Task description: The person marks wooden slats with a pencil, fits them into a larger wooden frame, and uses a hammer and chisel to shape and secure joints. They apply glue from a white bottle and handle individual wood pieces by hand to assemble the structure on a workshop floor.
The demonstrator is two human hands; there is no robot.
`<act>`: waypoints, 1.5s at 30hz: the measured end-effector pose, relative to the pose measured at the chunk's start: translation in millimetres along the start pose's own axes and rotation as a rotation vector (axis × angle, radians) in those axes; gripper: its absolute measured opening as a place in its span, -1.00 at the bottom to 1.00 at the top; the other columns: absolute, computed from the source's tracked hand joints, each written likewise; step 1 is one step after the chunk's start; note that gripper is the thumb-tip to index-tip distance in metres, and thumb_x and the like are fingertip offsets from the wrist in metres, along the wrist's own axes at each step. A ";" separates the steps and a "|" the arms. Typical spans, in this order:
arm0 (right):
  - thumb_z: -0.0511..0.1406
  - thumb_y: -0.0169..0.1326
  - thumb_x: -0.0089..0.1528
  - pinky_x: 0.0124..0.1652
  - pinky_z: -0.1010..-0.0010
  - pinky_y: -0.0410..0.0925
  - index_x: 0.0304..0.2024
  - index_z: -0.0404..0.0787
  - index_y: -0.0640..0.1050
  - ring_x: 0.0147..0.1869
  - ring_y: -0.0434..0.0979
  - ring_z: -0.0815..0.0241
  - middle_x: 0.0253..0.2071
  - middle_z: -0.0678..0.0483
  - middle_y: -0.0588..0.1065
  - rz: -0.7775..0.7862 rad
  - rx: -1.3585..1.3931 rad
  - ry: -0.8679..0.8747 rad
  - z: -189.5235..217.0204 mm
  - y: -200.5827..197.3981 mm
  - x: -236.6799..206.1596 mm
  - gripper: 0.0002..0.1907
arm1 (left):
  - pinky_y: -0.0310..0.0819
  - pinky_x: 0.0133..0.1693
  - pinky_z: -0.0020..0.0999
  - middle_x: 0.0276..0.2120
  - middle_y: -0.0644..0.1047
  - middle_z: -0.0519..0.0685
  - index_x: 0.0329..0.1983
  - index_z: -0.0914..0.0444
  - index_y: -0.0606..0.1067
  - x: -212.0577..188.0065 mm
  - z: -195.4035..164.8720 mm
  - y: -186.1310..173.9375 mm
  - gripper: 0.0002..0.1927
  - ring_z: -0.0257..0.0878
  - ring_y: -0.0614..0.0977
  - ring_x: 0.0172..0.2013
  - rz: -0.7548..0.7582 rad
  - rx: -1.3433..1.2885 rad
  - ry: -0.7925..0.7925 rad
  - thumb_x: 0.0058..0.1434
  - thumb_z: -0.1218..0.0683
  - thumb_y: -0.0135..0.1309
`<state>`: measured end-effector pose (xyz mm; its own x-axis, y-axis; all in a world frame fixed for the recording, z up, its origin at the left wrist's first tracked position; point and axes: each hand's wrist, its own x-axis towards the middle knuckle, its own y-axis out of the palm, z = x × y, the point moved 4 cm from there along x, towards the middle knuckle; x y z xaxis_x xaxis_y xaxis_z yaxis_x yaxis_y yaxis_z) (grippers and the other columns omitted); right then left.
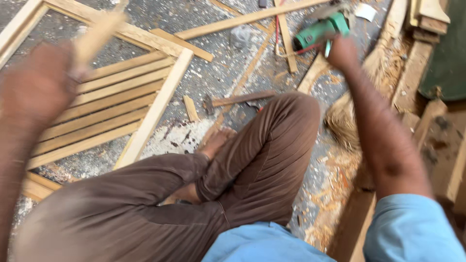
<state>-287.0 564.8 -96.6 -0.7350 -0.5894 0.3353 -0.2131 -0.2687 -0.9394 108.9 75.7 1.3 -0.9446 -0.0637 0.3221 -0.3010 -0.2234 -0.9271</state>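
Sitting cross-legged on the dusty floor, left hand wrapped round a pale thin wooden strip, right hand gripping a green handheld power tool, while the slatted wooden frame looks mostly filled with slats.

Frame: I see a slatted wooden frame lying at the floor's left.
Hammer: hammer mid-floor, just beyond my knee.
Shavings: wood shavings heaped right.

Carpentry workshop floor, wood slats, slatted frame, sawdust, hammer, green power tool
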 end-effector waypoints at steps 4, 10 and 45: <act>0.03 0.33 0.20 -0.17 -0.11 0.46 -0.04 -0.21 0.62 -0.14 0.59 -0.35 -0.22 -0.28 0.59 0.174 -0.019 0.242 9.9 83.3 -24.2 -0.49 | 0.55 -0.11 0.02 -0.12 0.54 0.13 0.15 0.32 0.48 9.4 -13.1 88.4 -0.68 0.10 0.61 -0.16 0.090 -0.308 -0.100 0.43 0.05 0.12; -0.16 0.27 0.32 -0.10 0.08 0.47 0.18 -0.20 0.60 -0.10 0.65 -0.14 -0.18 -0.15 0.62 0.256 0.367 0.137 26.4 134.0 24.2 -0.57 | 0.50 -0.01 0.11 0.00 0.54 0.30 0.20 0.42 0.42 9.7 -64.6 213.2 -0.43 0.21 0.60 -0.03 0.111 -0.523 -0.156 0.43 -0.16 0.00; -0.55 0.18 0.06 0.25 -0.22 0.23 0.39 -0.18 0.19 0.38 0.21 -0.62 0.35 -0.45 0.25 0.830 0.429 -0.594 366.9 264.5 36.1 -0.13 | 0.57 -0.04 -0.11 0.04 0.46 0.05 0.21 0.28 0.44 -74.1 -117.8 311.9 -0.49 -0.04 0.52 0.07 0.342 -0.565 -0.538 0.29 -0.06 0.18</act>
<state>-133.7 192.9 -306.6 -0.0958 -0.9497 -0.2982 0.5282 0.2054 -0.8239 69.6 125.3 -334.4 -0.8475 -0.5250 -0.0783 -0.1660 0.4022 -0.9004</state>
